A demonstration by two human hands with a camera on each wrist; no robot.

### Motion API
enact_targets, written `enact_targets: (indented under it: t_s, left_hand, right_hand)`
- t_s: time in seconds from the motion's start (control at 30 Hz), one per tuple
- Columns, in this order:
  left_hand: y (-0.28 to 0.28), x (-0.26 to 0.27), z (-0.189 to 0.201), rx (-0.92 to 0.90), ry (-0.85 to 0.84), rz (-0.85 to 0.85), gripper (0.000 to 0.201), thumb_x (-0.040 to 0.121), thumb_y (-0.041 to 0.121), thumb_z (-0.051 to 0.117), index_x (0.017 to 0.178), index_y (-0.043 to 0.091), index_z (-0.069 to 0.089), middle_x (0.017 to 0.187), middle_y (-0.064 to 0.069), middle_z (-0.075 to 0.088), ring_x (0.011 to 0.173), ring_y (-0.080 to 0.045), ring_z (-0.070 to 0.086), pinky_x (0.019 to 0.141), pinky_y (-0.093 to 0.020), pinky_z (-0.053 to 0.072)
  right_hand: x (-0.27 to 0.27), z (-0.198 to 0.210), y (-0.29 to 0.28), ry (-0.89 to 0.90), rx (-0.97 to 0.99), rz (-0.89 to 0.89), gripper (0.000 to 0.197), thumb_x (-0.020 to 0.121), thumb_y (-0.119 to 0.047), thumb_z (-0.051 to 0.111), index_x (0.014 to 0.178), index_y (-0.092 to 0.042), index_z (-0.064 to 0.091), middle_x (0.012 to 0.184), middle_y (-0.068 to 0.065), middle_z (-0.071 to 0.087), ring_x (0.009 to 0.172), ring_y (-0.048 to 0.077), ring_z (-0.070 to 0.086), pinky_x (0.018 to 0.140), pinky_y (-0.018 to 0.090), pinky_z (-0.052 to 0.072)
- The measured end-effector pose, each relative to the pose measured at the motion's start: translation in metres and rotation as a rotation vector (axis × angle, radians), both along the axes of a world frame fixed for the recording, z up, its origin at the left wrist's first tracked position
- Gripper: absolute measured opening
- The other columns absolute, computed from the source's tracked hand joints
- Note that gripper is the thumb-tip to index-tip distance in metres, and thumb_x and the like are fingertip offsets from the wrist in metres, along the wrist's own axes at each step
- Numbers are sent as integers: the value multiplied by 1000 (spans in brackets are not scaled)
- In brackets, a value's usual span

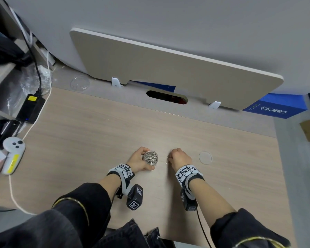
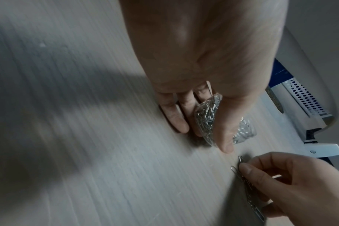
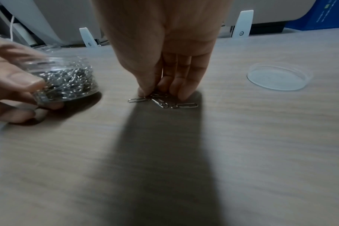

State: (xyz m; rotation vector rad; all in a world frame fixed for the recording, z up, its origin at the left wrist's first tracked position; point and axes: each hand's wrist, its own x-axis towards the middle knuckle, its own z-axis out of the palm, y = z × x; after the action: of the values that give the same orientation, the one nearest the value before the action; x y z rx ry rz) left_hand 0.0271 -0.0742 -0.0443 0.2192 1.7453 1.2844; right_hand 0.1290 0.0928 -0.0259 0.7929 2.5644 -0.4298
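A small clear round tub of silver paper clips (image 1: 150, 157) (image 3: 66, 82) (image 2: 207, 116) stands on the wooden desk (image 1: 97, 133), lid off. My left hand (image 1: 141, 161) (image 2: 209, 122) grips it round the side with thumb and fingers. Just right of it, my right hand (image 1: 177, 156) (image 3: 159, 90) points down at the desk and pinches a few loose paper clips (image 3: 162, 101) (image 2: 242, 172) (image 1: 167, 159) that lie touching the surface. The tub's clear lid (image 1: 205, 157) (image 3: 279, 78) lies flat to the right of my right hand.
A beige divider panel (image 1: 168, 68) on white clips closes the desk's far edge, with a cable slot (image 1: 166, 97) below it. A black power adapter (image 1: 30, 108), a white controller (image 1: 13, 153) and cables crowd the left edge. A blue box (image 1: 276, 106) stands far right.
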Motion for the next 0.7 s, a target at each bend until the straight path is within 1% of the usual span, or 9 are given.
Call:
enact_targets:
  t_s: [0.1,0.17,0.23,0.33,0.4,0.47,0.53,0.6,0.7]
  left_hand:
    - [0,-1,0,-2,1,-6,71,40,6,81,102,18,49,104,-5,54,89,-14,55,59,-10,49]
    - [-1,-1,-1,-2,-6,-11,70,42,2,82,102,17,49,104,-6,54,88,-14,55,59,-11,49]
    - [-1,-2,-2,-1,-4,-15,69,43,1,83,101,18,50,104,-6,55,87,-13,56,59,-10,49]
    - [0,-2,-1,5,-6,-10,67,39,6,81,96,23,50,100,-3,55,84,-11,56,58,-12,50]
    - [-1,-2,0,13,-16,-7,65,39,5,80,95,23,50,99,-2,55,81,-10,56,55,-13,50]
    - [-1,-2,2,23,-29,-7,65,40,3,79,95,22,50,98,-2,54,79,-10,56,54,-15,51]
    - [-1,-1,2,26,-30,-9,66,40,3,79,96,22,50,99,-3,54,79,-11,55,54,-16,51]
    - [0,-1,2,20,-24,-6,65,39,3,79,94,23,50,97,-2,55,79,-10,55,54,-15,51]
    - [0,0,2,1,-6,-8,65,38,6,80,92,25,50,96,0,55,82,-12,56,61,-19,51]
  right_hand:
    - [2,0,0,-16,-22,-13,29,94,-27,52,116,-9,54,121,10,51,111,31,55,87,38,46]
    - [1,2,2,4,-80,-57,27,95,-30,50,112,-9,55,118,11,54,107,31,58,87,37,47]
    - [-2,6,3,79,-187,-144,24,93,-33,50,101,-11,57,109,9,60,100,28,60,84,34,47]
    - [-11,14,-2,227,-372,-218,14,90,-28,54,88,-14,58,91,5,64,87,24,61,79,32,46]
    - [-16,23,-12,256,-496,-184,9,89,-23,59,82,-19,57,81,-2,62,78,16,57,75,28,45]
    - [-19,29,-22,226,-566,-128,15,88,-21,63,76,-25,54,74,-9,58,73,11,53,72,23,40]
    - [-20,29,-25,223,-587,-109,13,88,-21,63,78,-24,56,74,-9,58,72,11,52,71,23,39]
    - [-18,28,-20,275,-566,-145,6,89,-20,61,83,-20,61,78,-5,61,74,13,54,72,25,42]
    - [-8,23,-1,306,-379,-262,7,88,-19,58,88,-17,64,87,1,68,82,20,61,79,32,49]
